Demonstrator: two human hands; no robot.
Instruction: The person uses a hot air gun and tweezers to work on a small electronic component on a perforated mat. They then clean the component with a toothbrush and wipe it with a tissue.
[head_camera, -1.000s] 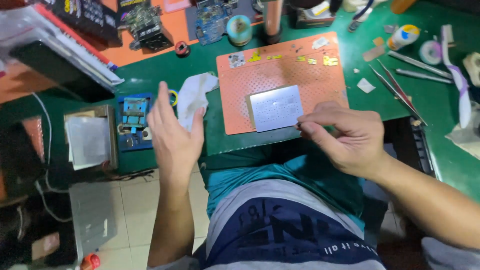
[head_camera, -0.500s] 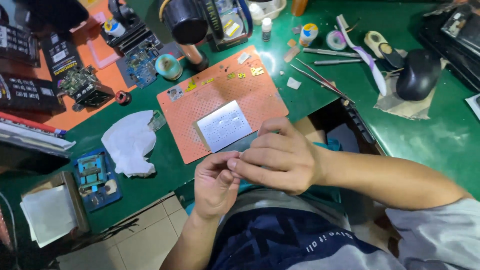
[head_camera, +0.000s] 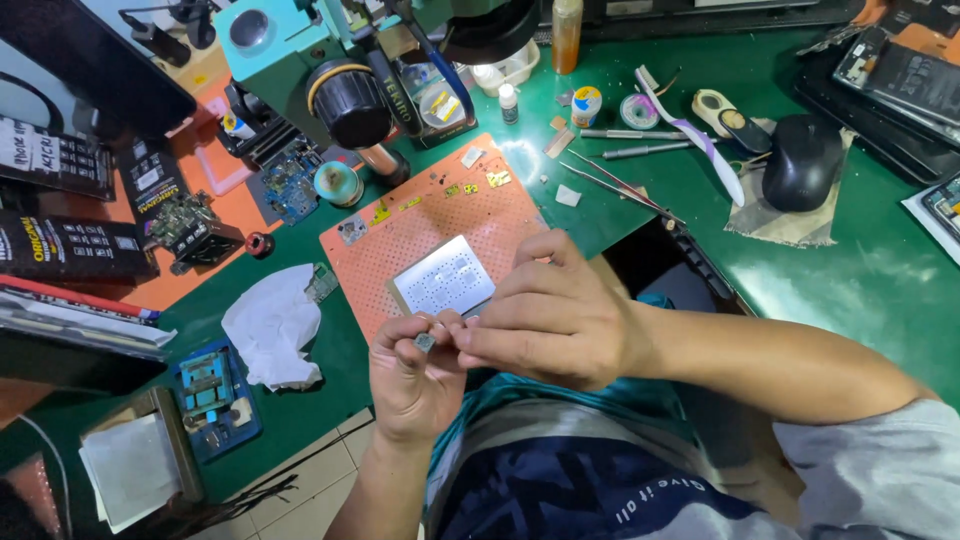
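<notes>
My left hand pinches a tiny grey square chip between thumb and fingers, just off the near edge of the orange perforated mat. Fingertips of my right hand meet the left hand's at the same chip. A silver metal stencil plate with rows of small holes lies on the mat right behind both hands. Small gold-coloured parts sit at the mat's far edge.
A microscope head hangs over the green bench. Tweezers, a black mouse, a crumpled white tissue, a blue jig, circuit boards and boxes at the left surround the mat.
My hands came together over the mat's near edge and now pinch a small chip between them. The view swung upward and right, bringing the microscope into sight.
</notes>
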